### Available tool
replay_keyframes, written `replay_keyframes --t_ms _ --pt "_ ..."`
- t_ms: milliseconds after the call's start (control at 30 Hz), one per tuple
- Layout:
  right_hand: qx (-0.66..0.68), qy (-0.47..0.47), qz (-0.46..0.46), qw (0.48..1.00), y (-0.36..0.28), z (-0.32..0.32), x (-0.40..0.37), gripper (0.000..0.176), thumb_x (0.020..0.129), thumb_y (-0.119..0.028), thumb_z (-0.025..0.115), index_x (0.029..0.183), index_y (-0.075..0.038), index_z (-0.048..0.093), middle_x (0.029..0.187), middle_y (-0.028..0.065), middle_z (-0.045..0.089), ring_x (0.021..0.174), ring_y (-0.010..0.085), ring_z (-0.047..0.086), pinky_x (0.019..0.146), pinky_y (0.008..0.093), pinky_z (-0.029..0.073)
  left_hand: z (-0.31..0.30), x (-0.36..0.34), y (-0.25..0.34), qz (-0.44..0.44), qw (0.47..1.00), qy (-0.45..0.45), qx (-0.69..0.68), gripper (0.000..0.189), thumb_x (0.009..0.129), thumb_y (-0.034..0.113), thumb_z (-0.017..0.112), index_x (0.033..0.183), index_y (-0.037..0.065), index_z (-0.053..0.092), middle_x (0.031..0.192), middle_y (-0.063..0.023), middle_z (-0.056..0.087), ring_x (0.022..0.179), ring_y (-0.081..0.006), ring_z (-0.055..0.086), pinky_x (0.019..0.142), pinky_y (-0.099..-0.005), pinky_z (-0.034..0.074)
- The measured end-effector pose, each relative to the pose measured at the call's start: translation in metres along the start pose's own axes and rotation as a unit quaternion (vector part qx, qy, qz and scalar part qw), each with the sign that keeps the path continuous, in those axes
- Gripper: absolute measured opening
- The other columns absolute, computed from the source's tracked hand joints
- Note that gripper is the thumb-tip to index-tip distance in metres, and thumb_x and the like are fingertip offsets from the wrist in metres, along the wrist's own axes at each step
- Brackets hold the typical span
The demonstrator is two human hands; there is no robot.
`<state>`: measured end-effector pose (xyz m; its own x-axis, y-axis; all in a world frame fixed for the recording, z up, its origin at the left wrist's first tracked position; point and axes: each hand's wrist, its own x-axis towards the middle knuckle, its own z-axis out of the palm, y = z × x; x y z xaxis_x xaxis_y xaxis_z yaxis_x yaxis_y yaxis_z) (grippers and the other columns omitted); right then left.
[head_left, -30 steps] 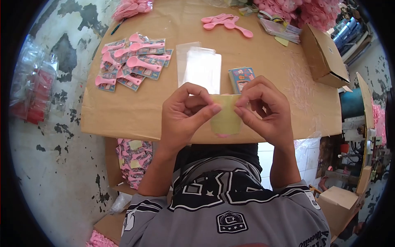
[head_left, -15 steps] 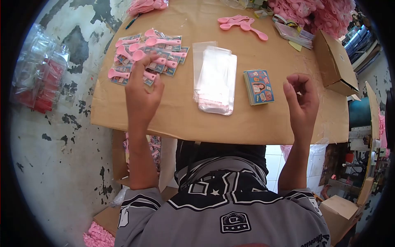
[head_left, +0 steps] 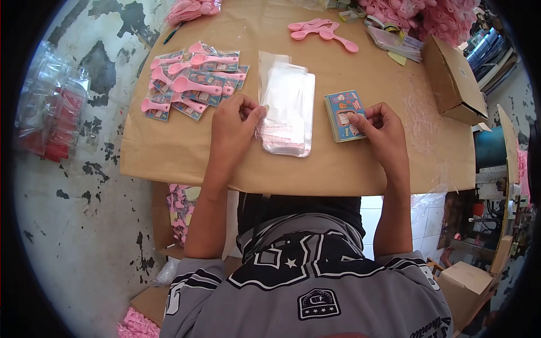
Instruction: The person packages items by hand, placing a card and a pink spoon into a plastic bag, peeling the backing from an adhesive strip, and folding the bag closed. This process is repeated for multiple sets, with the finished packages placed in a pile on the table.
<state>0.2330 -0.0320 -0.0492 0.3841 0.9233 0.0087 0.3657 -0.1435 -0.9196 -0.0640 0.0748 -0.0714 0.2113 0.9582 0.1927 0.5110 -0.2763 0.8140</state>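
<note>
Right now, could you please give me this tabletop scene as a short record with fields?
Left hand: thumb and fingertips at the left edge of the clear bags; contact uncertain
Right hand: thumb over the top of the card stack
Clear bags: flat, overlapping, between the hands
Card stack: printed side up, right of the clear bags
Spoon packets: loose pile, left of the clear bags
Loose pink spoons: small group, beyond the card stack
Cardboard box: right side of the table
Table: brown surface
</note>
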Motion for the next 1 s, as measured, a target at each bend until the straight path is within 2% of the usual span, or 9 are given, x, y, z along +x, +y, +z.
replay_keyframes --t_ms 67,167,267,367,467,567,667,867,1000 --pt "0.026 -0.002 0.012 1.000 0.003 -0.003 0.003 0.033 0.094 -0.027 0.083 0.091 0.001 0.066 0.080 0.0039 0.067 0.073 0.0070 0.060 0.066 0.0227 0.048 0.001 -0.001 0.002 -0.016 0.999 0.018 -0.033 0.027 0.090 0.021 0.082 0.091 -0.002 0.069 0.081 -0.0036 0.061 0.071 -0.0125 0.054 0.065 -0.0299 0.048" --pt "0.032 -0.005 0.011 0.999 0.005 -0.006 0.005 0.030 0.097 -0.026 0.079 0.091 0.002 0.068 0.080 0.0043 0.069 0.073 0.0063 0.061 0.066 0.0229 0.048 0.008 0.001 -0.003 0.006 0.997 0.071 0.032 0.028 0.091 0.021 0.081 0.091 -0.003 0.067 0.081 -0.0031 0.060 0.072 -0.0127 0.054 0.065 -0.0305 0.047" --pt "0.039 0.012 -0.008 0.999 0.002 -0.007 0.003 0.029 0.101 -0.026 0.074 0.096 0.003 0.071 0.080 0.0028 0.069 0.074 0.0054 0.060 0.067 0.0234 0.048 0.007 0.003 -0.003 0.104 0.980 0.073 0.152 0.030 0.094 0.023 0.080 0.091 -0.002 0.065 0.079 -0.0034 0.058 0.072 -0.0131 0.054 0.064 -0.0318 0.047" --pt "-0.006 0.072 -0.048 0.996 0.001 -0.010 0.003 0.028 0.103 -0.026 0.071 0.102 0.002 0.072 0.081 0.0007 0.069 0.076 0.0046 0.058 0.068 0.0237 0.047 0.003 0.004 -0.012 0.101 0.989 0.015 0.104 0.028 0.096 0.023 0.078 0.092 -0.001 0.065 0.082 -0.0038 0.061 0.071 -0.0117 0.055 0.064 -0.0306 0.047" --pt "-0.008 0.114 -0.082 0.990 -0.007 -0.008 -0.002 0.029 0.105 -0.026 0.069 0.103 0.002 0.072 0.082 -0.0003 0.068 0.077 0.0044 0.057 0.070 0.0235 0.046 -0.008 -0.001 0.003 -0.080 0.993 -0.021 -0.081 0.022 0.097 0.017 0.077 0.098 0.000 0.064 0.087 -0.0041 0.066 0.073 -0.0097 0.059 0.064 -0.0268 0.049" --pt "0.012 0.120 -0.095 0.988 -0.018 -0.006 -0.011 0.028 0.106 -0.026 0.068 0.104 0.002 0.072 0.083 -0.0005 0.068 0.078 0.0040 0.057 0.070 0.0228 0.045 -0.004 -0.001 -0.014 -0.028 0.968 -0.009 -0.248 0.021 0.095 0.010 0.077 0.106 -0.001 0.063 0.089 -0.0033 0.068 0.075 -0.0079 0.063 0.065 -0.0228 0.050" --pt "0.046 0.102 -0.112 0.987 -0.031 0.000 -0.019 0.027 0.105 -0.025 0.069 0.104 0.001 0.071 0.084 -0.0009 0.068 0.077 0.0032 0.057 0.069 0.0217 0.045 -0.011 -0.006 0.002 -0.050 0.971 -0.008 -0.234 0.028 0.094 0.006 0.077 0.115 -0.002 0.061 0.090 -0.0028 0.068 0.078 -0.0086 0.065 0.067 -0.0225 0.052" --pt "0.105 0.046 -0.127 0.985 -0.047 0.025 -0.028 0.023 0.104 -0.022 0.071 0.104 0.002 0.072 0.084 -0.0019 0.067 0.073 0.0021 0.054 0.065 0.0203 0.043 -0.016 -0.003 -0.006 -0.077 0.976 -0.069 -0.193 0.021 0.093 0.012 0.080 0.104 -0.002 0.069 0.085 -0.0016 0.070 0.075 -0.0053 0.063 0.066 -0.0209 0.050" --pt "0.101 0.016 -0.134 0.986 -0.049 0.037 -0.029 0.022 0.104 -0.021 0.071 0.104 0.001 0.072 0.083 -0.0027 0.066 0.072 0.0016 0.052 0.062 0.0210 0.041 -0.018 -0.008 -0.002 -0.089 0.973 -0.058 -0.205 0.021 0.097 0.017 0.076 0.101 -0.003 0.073 0.084 0.0007 0.071 0.074 -0.0036 0.060 0.065 -0.0213 0.048"
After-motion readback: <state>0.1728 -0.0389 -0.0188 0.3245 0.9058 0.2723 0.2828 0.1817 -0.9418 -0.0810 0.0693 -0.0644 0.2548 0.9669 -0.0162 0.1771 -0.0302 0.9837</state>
